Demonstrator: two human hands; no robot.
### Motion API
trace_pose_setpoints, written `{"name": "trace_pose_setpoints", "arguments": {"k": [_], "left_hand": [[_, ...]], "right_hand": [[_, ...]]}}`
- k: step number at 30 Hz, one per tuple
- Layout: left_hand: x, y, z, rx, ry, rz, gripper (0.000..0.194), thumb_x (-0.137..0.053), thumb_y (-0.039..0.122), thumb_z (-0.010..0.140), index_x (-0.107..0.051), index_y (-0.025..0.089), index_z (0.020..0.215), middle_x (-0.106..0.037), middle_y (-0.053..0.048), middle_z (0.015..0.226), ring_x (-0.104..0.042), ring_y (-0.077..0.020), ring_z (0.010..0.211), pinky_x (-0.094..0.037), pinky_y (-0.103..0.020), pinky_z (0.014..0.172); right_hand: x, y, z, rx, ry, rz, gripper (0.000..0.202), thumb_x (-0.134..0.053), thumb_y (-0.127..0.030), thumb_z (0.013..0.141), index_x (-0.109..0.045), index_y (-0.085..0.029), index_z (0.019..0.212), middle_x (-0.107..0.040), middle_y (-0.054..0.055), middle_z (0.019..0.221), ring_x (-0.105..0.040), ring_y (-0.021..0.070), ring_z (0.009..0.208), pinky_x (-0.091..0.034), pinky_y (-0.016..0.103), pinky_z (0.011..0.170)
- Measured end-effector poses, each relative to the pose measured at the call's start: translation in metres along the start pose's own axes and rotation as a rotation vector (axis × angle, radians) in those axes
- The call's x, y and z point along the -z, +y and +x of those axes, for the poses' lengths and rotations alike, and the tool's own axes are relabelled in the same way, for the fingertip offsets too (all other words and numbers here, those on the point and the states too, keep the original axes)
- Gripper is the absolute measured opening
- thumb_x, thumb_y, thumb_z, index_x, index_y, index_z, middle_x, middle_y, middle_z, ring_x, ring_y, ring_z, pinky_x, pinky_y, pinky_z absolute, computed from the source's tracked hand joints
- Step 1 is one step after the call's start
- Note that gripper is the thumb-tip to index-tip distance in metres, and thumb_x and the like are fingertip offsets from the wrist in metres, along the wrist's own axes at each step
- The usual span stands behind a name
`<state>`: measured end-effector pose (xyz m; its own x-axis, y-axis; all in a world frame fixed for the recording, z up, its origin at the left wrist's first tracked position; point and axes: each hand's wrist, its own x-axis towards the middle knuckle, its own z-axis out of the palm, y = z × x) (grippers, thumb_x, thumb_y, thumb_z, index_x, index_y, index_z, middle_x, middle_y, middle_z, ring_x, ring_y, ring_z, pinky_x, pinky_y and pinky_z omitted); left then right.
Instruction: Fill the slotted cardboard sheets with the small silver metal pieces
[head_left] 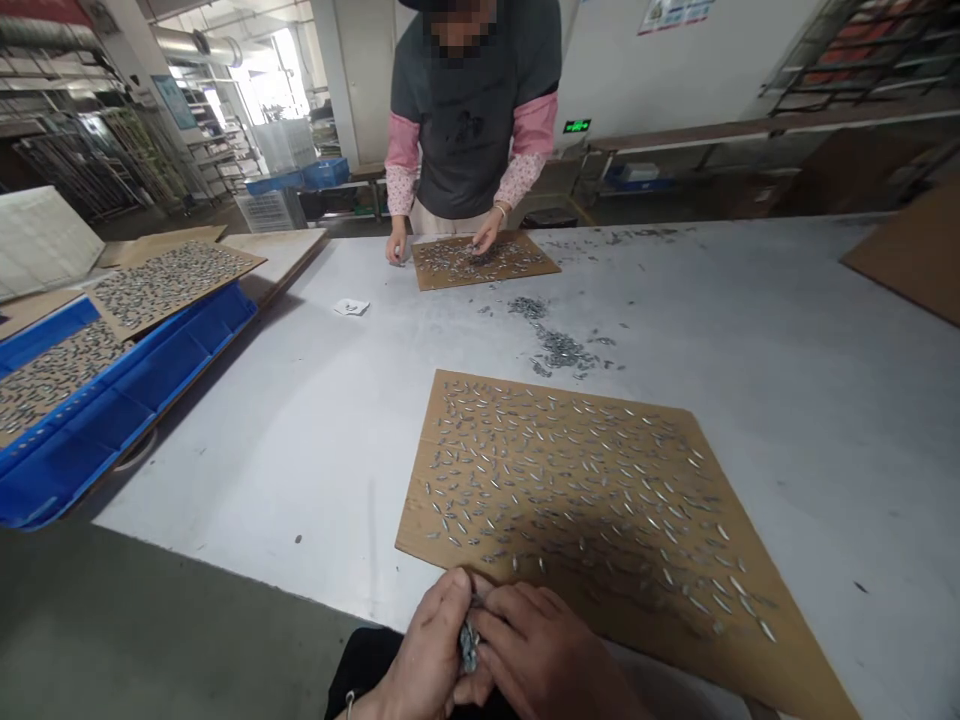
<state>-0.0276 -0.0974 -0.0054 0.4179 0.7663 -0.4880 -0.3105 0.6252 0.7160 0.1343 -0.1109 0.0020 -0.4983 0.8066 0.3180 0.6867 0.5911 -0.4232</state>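
Observation:
Close to the table's near edge, my left hand is cupped around a clump of small silvery metal pieces. Against it, my right hand has its fingers curled in over the same clump; whether it pinches a piece is hidden. Just beyond both hands lies a sheet of brown cardboard. Many slim, leaf-shaped metal pieces are spread across it, lying apart from one another. Past the sheet, a loose heap of these pieces rests on the white table.
Across the table a person bends over another cardboard sheet with pieces on it. At left, a blue tray holds covered sheets. A white scrap lies mid-table, and more cardboard stands at far right.

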Motion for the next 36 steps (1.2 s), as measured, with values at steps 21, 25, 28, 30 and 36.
{"name": "trace_pose_setpoints", "arguments": {"k": [21,25,28,30,36], "left_hand": [[-0.027,-0.017,0.014,0.191,-0.119,-0.022,0.052,-0.079,0.060,0.078,-0.063,0.013,0.092,-0.072,-0.008,0.075,-0.046,-0.0060,0.039,-0.022,-0.021,0.037],[-0.020,-0.016,0.011,0.187,-0.118,-0.035,0.043,-0.084,0.049,0.077,-0.065,0.012,0.087,-0.074,-0.009,0.078,-0.046,-0.0049,0.039,-0.022,-0.021,0.039],[-0.018,-0.012,0.009,0.164,-0.119,-0.029,0.042,-0.084,0.048,0.078,-0.064,0.012,0.086,-0.073,-0.008,0.078,-0.045,-0.0042,0.040,-0.021,-0.021,0.039],[-0.017,-0.011,0.008,0.158,-0.119,-0.022,0.043,-0.083,0.050,0.079,-0.063,0.012,0.086,-0.073,-0.008,0.078,-0.045,-0.0042,0.039,-0.020,-0.021,0.039],[-0.016,-0.019,0.006,0.203,-0.157,0.066,0.057,-0.069,0.072,0.082,-0.057,0.018,0.091,-0.067,-0.002,0.065,-0.038,-0.0048,0.031,-0.014,-0.020,0.033]], "right_hand": [[0.015,0.041,-0.045,-0.451,0.171,-0.036,0.021,-0.045,-0.016,0.098,-0.061,-0.024,0.087,-0.067,-0.001,0.081,-0.064,0.0150,0.073,-0.044,0.027,0.067],[0.008,0.064,-0.033,-0.487,0.092,-0.218,0.025,-0.047,-0.015,0.098,-0.061,-0.024,0.079,-0.066,0.000,0.076,-0.062,0.0149,0.068,-0.040,0.028,0.064],[0.002,0.067,-0.027,-0.470,0.045,-0.320,0.028,-0.048,-0.011,0.097,-0.060,-0.023,0.075,-0.066,0.001,0.074,-0.061,0.0156,0.066,-0.040,0.030,0.064],[0.000,0.065,-0.028,-0.465,0.083,-0.347,0.026,-0.048,-0.011,0.098,-0.062,-0.022,0.079,-0.067,0.002,0.076,-0.061,0.0162,0.067,-0.041,0.030,0.066],[0.005,0.019,-0.054,-0.245,0.173,-0.218,0.025,-0.044,-0.016,0.101,-0.067,-0.025,0.097,-0.071,0.004,0.088,-0.063,0.0185,0.079,-0.044,0.031,0.072]]}}
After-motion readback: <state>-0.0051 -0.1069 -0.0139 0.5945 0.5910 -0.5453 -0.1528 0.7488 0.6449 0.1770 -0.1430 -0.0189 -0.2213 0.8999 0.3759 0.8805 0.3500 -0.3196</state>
